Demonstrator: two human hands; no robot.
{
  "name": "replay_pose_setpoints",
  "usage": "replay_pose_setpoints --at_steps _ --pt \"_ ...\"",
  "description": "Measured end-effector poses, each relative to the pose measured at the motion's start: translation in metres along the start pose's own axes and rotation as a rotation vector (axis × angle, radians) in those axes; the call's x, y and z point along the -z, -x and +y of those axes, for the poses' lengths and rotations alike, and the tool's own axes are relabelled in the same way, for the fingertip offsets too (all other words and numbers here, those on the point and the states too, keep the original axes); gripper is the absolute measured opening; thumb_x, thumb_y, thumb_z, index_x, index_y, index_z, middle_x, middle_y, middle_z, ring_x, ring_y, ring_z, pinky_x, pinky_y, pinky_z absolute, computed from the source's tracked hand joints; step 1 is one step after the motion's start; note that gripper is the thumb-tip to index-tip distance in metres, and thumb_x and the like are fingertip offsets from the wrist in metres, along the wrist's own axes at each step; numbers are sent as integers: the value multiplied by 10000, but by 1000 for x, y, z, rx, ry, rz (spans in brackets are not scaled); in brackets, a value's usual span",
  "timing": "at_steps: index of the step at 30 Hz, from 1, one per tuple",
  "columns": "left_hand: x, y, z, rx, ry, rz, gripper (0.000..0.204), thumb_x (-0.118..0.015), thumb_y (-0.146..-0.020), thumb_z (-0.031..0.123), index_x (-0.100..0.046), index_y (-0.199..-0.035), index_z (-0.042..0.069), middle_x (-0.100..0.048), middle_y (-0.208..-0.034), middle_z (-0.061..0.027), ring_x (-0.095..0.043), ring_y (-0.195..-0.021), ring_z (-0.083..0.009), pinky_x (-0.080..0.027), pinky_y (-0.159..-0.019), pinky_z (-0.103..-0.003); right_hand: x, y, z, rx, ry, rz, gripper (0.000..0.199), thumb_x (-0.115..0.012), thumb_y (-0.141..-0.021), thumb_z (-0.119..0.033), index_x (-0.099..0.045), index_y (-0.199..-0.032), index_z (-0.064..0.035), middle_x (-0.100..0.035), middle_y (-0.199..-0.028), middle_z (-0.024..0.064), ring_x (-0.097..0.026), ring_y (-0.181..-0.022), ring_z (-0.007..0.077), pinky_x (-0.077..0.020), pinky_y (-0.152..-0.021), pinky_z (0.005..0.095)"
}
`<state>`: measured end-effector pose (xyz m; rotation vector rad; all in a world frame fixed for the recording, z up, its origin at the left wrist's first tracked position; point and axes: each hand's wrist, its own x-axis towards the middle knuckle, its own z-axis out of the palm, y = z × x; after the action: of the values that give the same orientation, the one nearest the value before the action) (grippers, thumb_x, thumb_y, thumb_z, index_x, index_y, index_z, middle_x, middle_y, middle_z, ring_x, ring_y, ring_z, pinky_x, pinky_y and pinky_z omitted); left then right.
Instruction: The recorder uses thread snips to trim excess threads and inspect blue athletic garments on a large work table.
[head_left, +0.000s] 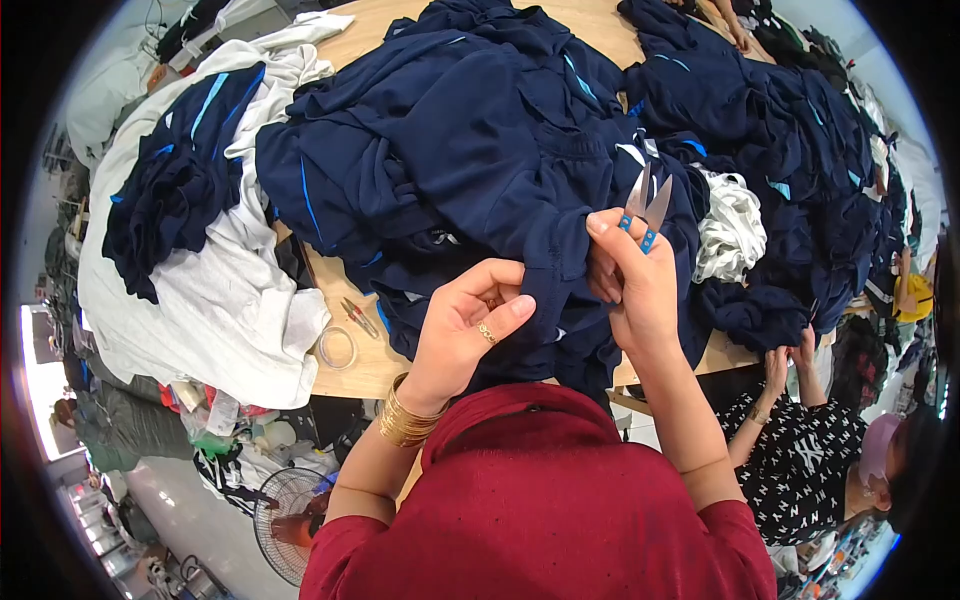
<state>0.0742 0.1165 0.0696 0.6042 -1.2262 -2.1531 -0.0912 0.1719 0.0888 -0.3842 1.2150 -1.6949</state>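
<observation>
Across a wooden table (385, 18) sprawls a heap of navy garments (430, 110), one navy garment (548, 290) lying between both hands. The left hand (460, 325) grips its edge; the right hand (640, 285), curled beside it, holds blue-handled scissors (656, 208), blades parted.

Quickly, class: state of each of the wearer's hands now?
Left hand: partly curled at the navy garment's edge; firm grip cannot be told.
Right hand: closed, holding blue-handled scissors.

Scissors (653, 215): in right fingers (610, 232)
Clothes pile (450, 130): before both sets of fingers, on table (350, 381)
Ring (323, 350): on table, left of left fingers (512, 311)
Sheet (225, 320): farther left
Strips (730, 235): right of right fingers
Fan (270, 510): behind left fingers
</observation>
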Motion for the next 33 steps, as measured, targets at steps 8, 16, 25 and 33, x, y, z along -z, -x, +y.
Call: replay_pose_setpoints --at_steps 8,16,25,33 --pt "4 0 -1 -27 -48 -22 286 -571 -848 70 -529 -1101 -57 -584 -950 -43 -523 -870 -73 -402 -808 -204 2 2 2 18 3 -20 72 -609 -845 -108 -609 -807 -47 -406 -543 -77 -295 -416 3 -198 -393 188" --pt "-13 -7 3 -91 31 18 222 -542 -885 35 -565 -1098 -25 -527 -890 11 -485 -798 -42 -391 -766 -186 3 9 1 15 195 12 66 -635 -830 -87 -612 -839 -25 -424 -574 -83 -339 -470 -5 -227 -428 178" --pt "-12 -7 -1 -168 -22 -34 193 -554 -871 5 -582 -1058 -36 -506 -902 0 -489 -813 -57 -385 -761 -186 2 20 -12 736 795 -7 223 -680 -738 14 -648 -952 -42 -454 -626 -37 -372 -528 26 -287 -468 184" --pt "-17 -6 0 -104 -17 -65 202 -569 -868 17 -583 -1061 -42 -509 -898 1 -478 -809 -53 -375 -749 -185 3 22 -13 839 894 -168 132 -643 -756 39 -634 -876 -15 -599 -734 47 -544 -595 120 -412 -536 213"
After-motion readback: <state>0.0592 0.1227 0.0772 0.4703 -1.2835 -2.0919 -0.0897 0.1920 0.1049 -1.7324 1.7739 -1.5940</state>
